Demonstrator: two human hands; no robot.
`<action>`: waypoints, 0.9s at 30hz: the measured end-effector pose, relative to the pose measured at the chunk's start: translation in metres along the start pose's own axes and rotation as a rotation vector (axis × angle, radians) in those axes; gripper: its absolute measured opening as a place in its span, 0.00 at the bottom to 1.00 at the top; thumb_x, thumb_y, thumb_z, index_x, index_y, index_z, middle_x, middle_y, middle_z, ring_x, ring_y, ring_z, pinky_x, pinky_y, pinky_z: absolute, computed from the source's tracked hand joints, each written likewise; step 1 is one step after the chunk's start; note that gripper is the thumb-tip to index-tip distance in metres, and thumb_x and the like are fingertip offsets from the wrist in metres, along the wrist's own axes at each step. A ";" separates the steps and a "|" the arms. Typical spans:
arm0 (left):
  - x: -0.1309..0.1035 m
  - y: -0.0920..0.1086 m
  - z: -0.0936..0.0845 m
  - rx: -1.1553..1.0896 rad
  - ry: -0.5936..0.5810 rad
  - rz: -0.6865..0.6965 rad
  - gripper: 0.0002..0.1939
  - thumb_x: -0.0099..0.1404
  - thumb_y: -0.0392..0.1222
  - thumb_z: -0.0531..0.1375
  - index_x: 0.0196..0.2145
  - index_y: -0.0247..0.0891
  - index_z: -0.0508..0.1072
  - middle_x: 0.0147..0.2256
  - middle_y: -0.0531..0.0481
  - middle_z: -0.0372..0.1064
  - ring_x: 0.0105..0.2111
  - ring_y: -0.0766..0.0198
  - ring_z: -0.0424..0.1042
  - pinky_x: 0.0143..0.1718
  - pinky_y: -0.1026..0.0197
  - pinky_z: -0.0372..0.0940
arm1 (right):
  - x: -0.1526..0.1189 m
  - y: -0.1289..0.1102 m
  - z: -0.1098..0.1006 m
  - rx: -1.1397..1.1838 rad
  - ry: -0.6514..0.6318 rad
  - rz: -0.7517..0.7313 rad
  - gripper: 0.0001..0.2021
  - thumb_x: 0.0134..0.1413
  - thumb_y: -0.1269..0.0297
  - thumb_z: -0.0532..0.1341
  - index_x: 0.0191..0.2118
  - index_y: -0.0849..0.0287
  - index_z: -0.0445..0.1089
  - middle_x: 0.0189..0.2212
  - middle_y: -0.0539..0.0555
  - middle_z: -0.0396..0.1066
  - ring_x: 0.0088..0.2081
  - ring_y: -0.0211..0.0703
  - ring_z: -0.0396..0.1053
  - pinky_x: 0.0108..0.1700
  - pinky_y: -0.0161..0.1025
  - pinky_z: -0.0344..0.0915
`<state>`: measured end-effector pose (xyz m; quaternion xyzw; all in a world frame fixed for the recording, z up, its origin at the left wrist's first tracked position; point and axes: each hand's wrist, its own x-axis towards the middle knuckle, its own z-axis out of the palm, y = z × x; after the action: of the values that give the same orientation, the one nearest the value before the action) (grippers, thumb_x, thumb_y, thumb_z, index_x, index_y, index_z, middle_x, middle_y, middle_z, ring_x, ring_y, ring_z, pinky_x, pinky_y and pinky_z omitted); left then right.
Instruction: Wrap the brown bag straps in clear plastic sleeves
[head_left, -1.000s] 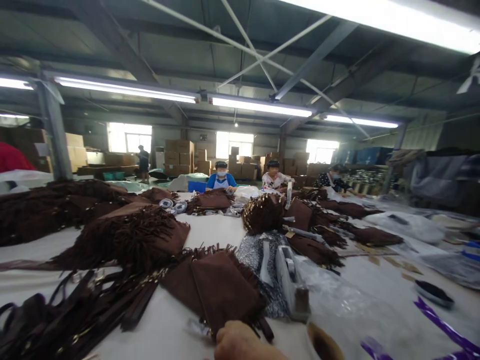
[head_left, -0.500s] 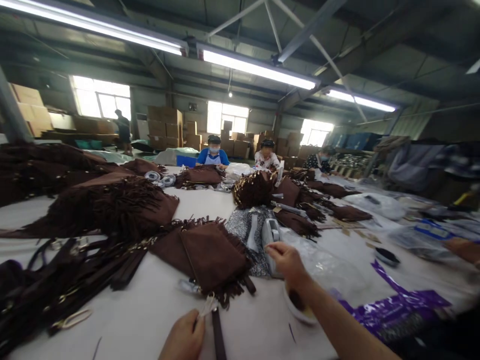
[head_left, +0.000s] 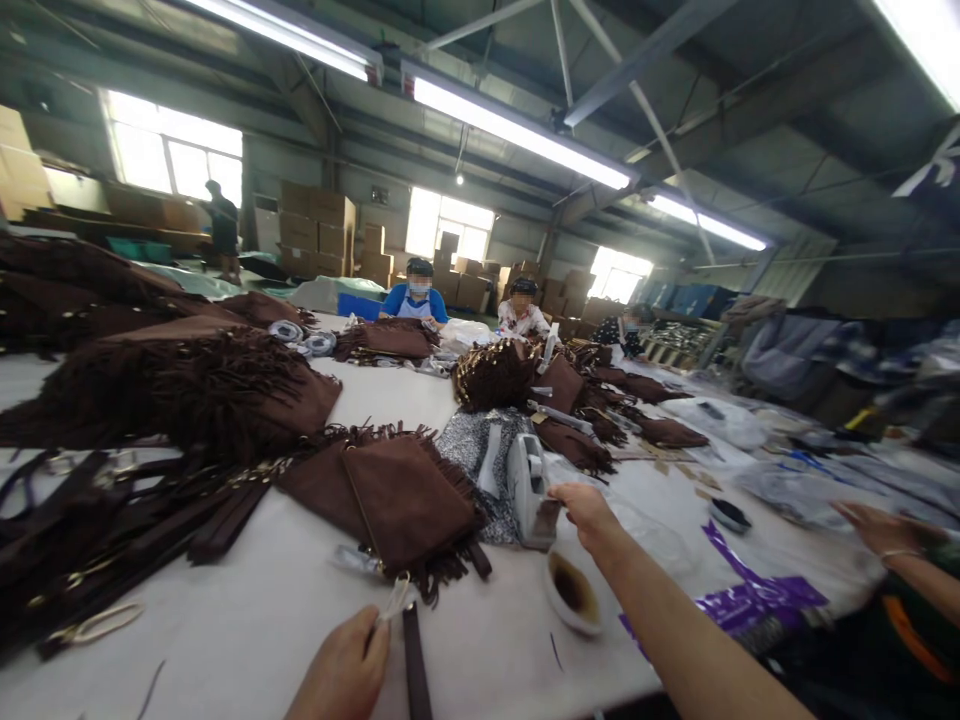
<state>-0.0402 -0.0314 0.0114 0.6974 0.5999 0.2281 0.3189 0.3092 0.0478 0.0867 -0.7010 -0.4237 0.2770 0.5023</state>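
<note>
A brown fringed bag (head_left: 412, 495) lies flat on the white table (head_left: 465, 660). At its lower edge, my left hand (head_left: 349, 660) pinches a wrapped metal clasp (head_left: 397, 595), with a dark strap (head_left: 415, 660) hanging beside it. My right hand (head_left: 585, 510) has its fingers pressed together at the front of a grey tape dispenser (head_left: 527, 480); what they grip, probably a bit of tape, is too small to make out. Below that hand stands a white bowl with brown liquid (head_left: 574, 590).
Brown bags (head_left: 187, 390) and straps (head_left: 127, 530) are piled at left. Purple packaging (head_left: 765, 600) lies at right, near another person's hand (head_left: 877, 530). Further bags and plastic cover the table's far side, where people sit.
The view has shifted, so the table items appear further left. My right hand has moved slightly away from the dispenser's front, uncovering the bowl. Another person's hands at right show more.
</note>
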 end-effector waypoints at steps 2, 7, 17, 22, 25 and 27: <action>0.000 -0.001 0.000 -0.009 -0.005 -0.003 0.16 0.68 0.44 0.45 0.26 0.41 0.64 0.29 0.47 0.71 0.32 0.58 0.70 0.36 0.59 0.57 | -0.014 -0.003 -0.004 -0.035 -0.003 0.009 0.13 0.40 0.54 0.61 0.25 0.61 0.71 0.19 0.49 0.68 0.22 0.38 0.64 0.23 0.34 0.55; 0.004 -0.008 0.004 -0.024 -0.022 0.006 0.16 0.68 0.43 0.44 0.27 0.40 0.66 0.30 0.46 0.72 0.33 0.57 0.70 0.38 0.59 0.57 | -0.044 0.009 -0.002 -0.190 -0.090 0.091 0.14 0.45 0.53 0.56 0.27 0.60 0.70 0.22 0.52 0.72 0.14 0.33 0.58 0.15 0.32 0.45; -0.004 -0.002 -0.002 -0.030 0.032 0.008 0.15 0.67 0.41 0.45 0.26 0.40 0.65 0.28 0.48 0.71 0.31 0.60 0.69 0.35 0.61 0.56 | -0.029 0.000 -0.012 -0.732 -0.106 -0.121 0.08 0.43 0.71 0.57 0.20 0.60 0.72 0.24 0.57 0.74 0.31 0.46 0.69 0.34 0.38 0.57; -0.011 0.004 -0.006 -0.027 0.050 -0.012 0.13 0.66 0.38 0.47 0.24 0.39 0.63 0.26 0.48 0.68 0.28 0.62 0.65 0.31 0.62 0.52 | -0.078 -0.013 0.005 -0.626 -0.416 -0.253 0.13 0.54 0.59 0.56 0.26 0.58 0.73 0.24 0.53 0.73 0.28 0.42 0.68 0.34 0.37 0.59; -0.013 0.004 -0.004 -0.016 0.082 -0.002 0.13 0.66 0.38 0.48 0.24 0.39 0.64 0.25 0.49 0.67 0.27 0.63 0.64 0.31 0.61 0.51 | -0.119 -0.027 0.038 -0.409 -0.703 -0.226 0.15 0.56 0.57 0.56 0.24 0.59 0.72 0.19 0.49 0.68 0.22 0.37 0.61 0.27 0.34 0.55; -0.016 0.005 -0.002 -0.009 0.104 0.005 0.13 0.66 0.39 0.49 0.25 0.39 0.65 0.24 0.49 0.67 0.26 0.64 0.63 0.30 0.61 0.51 | -0.143 -0.035 0.067 -0.315 -0.823 -0.216 0.15 0.55 0.59 0.57 0.22 0.59 0.71 0.17 0.48 0.66 0.21 0.35 0.60 0.26 0.33 0.55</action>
<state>-0.0413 -0.0468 0.0171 0.6847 0.6130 0.2675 0.2897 0.1739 -0.0412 0.0914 -0.5522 -0.6957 0.4109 0.2056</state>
